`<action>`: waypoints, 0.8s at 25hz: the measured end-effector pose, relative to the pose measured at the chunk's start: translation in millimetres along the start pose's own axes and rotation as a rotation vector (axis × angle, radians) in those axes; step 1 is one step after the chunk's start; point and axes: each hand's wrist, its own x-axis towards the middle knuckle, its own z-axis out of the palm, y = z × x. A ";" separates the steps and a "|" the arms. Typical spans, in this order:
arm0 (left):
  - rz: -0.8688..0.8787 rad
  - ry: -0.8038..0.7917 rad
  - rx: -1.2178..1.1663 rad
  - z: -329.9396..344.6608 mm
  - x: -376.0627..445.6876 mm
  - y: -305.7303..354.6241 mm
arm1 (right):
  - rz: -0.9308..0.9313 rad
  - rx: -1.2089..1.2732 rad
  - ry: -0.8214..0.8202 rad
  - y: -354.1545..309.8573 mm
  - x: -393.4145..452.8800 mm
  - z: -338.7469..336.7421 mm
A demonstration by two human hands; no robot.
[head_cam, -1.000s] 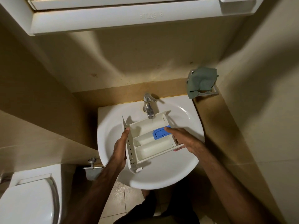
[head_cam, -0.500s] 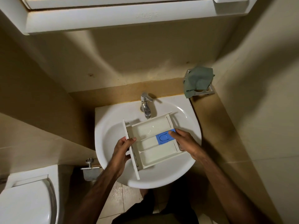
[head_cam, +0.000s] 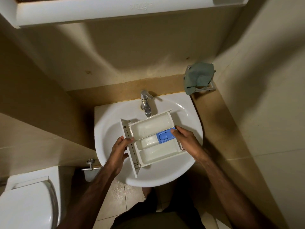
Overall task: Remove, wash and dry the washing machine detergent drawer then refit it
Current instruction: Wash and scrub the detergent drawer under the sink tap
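Observation:
A white detergent drawer [head_cam: 151,128] with three compartments and a blue insert [head_cam: 165,137] is held level over the white sink [head_cam: 105,129], just below the chrome tap [head_cam: 146,104]. My left hand [head_cam: 119,151] grips its front panel on the left side. My right hand [head_cam: 186,141] holds the drawer's right end, with fingertips touching the blue insert. No water runs from the tap.
A green cloth [head_cam: 198,76] lies on a wire rack at the back right wall. The toilet [head_cam: 28,200] stands at lower left, with a wall valve [head_cam: 90,164] beside it. A white cabinet [head_cam: 115,10] overhangs above. Walls close in on both sides.
The drawer has tilted from steep to nearly flat and come slightly away from the tap. Both hands kept their grip and shifted with it.

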 end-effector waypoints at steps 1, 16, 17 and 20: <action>-0.004 0.000 -0.007 -0.3 -0.4 0.4 | -0.003 -0.004 0.007 -0.3 0.3 -0.1; 0.018 0.090 0.067 6.2 -2.4 3.2 | 0.062 -0.158 0.026 12.2 20.3 8.2; 0.015 0.113 0.091 8.1 -2.4 5.7 | 0.072 -0.191 0.033 14.1 23.0 11.0; 0.006 0.191 0.127 11.8 -3.9 15.4 | 0.098 -0.277 0.025 11.1 34.2 22.0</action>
